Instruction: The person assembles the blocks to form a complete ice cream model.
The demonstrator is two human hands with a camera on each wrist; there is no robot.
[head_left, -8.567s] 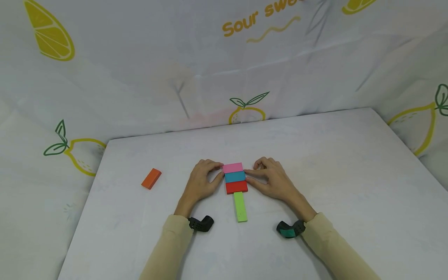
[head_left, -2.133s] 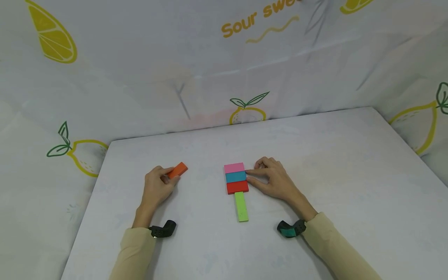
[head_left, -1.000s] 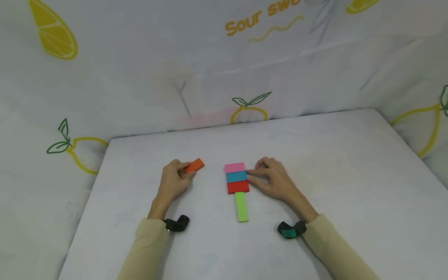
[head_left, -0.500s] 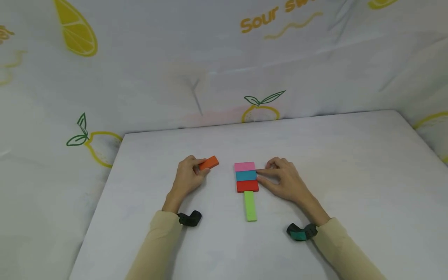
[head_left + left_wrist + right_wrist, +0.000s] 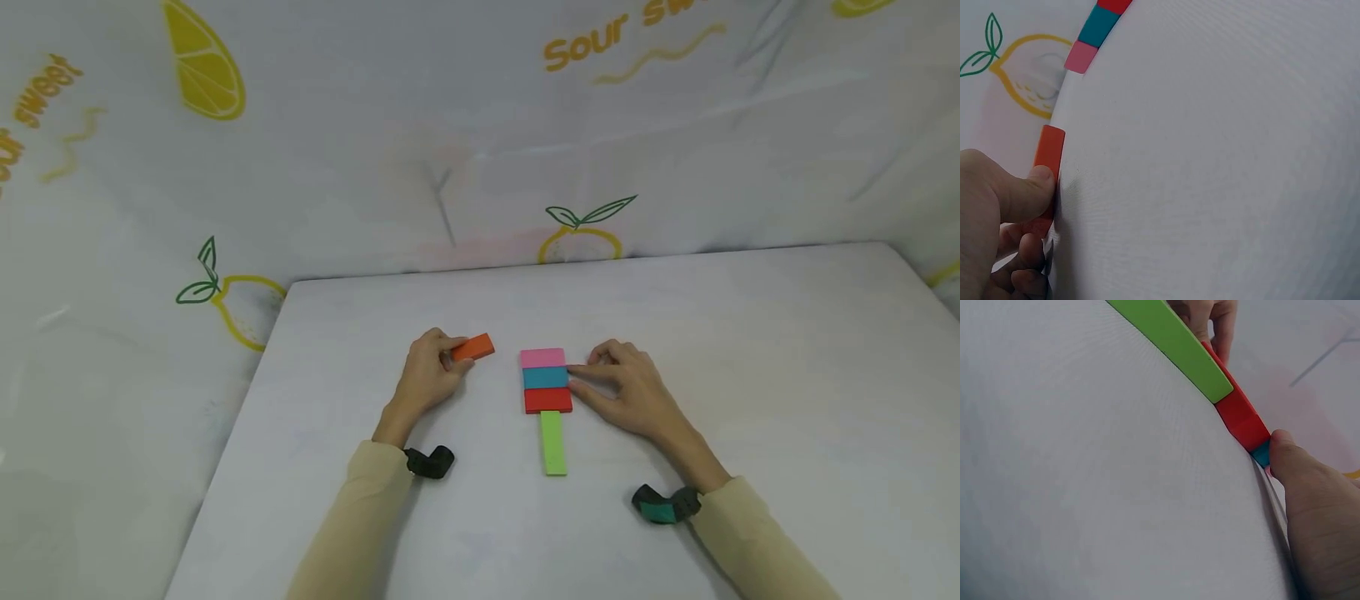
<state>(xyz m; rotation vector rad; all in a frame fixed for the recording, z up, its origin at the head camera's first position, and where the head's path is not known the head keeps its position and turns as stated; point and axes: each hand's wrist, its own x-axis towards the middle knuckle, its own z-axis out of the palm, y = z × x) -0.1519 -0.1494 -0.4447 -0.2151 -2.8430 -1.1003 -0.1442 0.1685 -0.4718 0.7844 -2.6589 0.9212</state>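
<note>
My left hand (image 5: pixel 429 375) pinches an orange block (image 5: pixel 473 347) between thumb and fingers, left of a row of blocks. In the left wrist view the thumb lies across the orange block (image 5: pixel 1050 147). The row runs from a pink block (image 5: pixel 543 357) through a blue block (image 5: pixel 545 377) to a red block (image 5: pixel 547 401), laid long side to long side. From the red block's near side a light green block (image 5: pixel 553 443) points toward me like a stick. My right hand (image 5: pixel 630 392) rests at the row's right side, index fingertip and thumb tip at the blue block's end.
The blocks lie on a white-covered table (image 5: pixel 480 533). Behind and beside it hangs a white cloth (image 5: pixel 360 167) printed with lemons and lettering. Each wrist carries a small dark camera, such as the left wrist camera (image 5: pixel 431 462).
My left hand has left the row's left side, taken the orange block from the far left, and carried it rightward toward the row. The right hand stays by the blue block. The head view has shifted.
</note>
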